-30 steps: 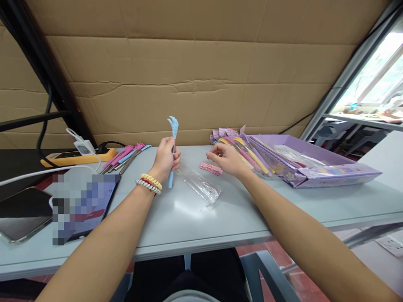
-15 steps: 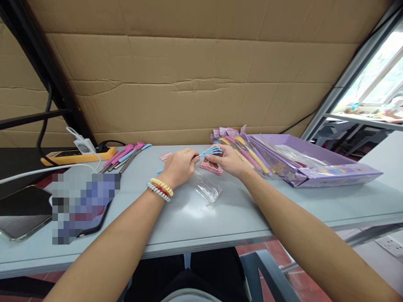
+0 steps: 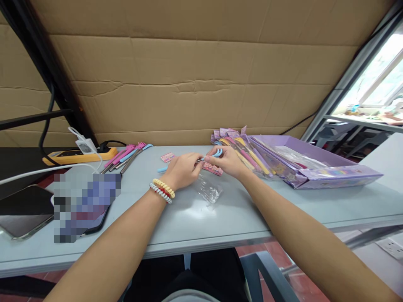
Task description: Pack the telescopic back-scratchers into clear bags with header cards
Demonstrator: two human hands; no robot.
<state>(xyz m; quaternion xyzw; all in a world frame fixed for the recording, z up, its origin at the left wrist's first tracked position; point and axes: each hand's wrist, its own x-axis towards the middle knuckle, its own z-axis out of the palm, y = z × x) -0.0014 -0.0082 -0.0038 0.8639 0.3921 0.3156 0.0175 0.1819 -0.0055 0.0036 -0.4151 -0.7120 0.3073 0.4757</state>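
Observation:
A light blue back scratcher (image 3: 218, 153) with a claw-shaped head and a thin metal rod lies across both hands. My left hand (image 3: 185, 167) is closed around the rod, and the blue handle end sticks out to its left. At the head end, my right hand (image 3: 229, 162) pinches the back scratcher between thumb and fingers, partly hiding the claw. Below the hands rests a clear plastic sleeve (image 3: 209, 191). One pink printed card (image 3: 213, 168) lies under the right hand; another pink card (image 3: 167, 157) is behind the left.
Pink and blue back scratchers (image 3: 127, 154) lie at the back left, near a yellow power strip (image 3: 67, 156) and phones (image 3: 25, 205). Packaged back scratchers (image 3: 242, 151) lean by a purple box (image 3: 333, 178) on the right. A cardboard wall (image 3: 195, 63) closes off the back.
The claw head has turned in my right fingers and shows less of its prongs. My left hand has shifted slightly right along the rod, nearer to my right hand.

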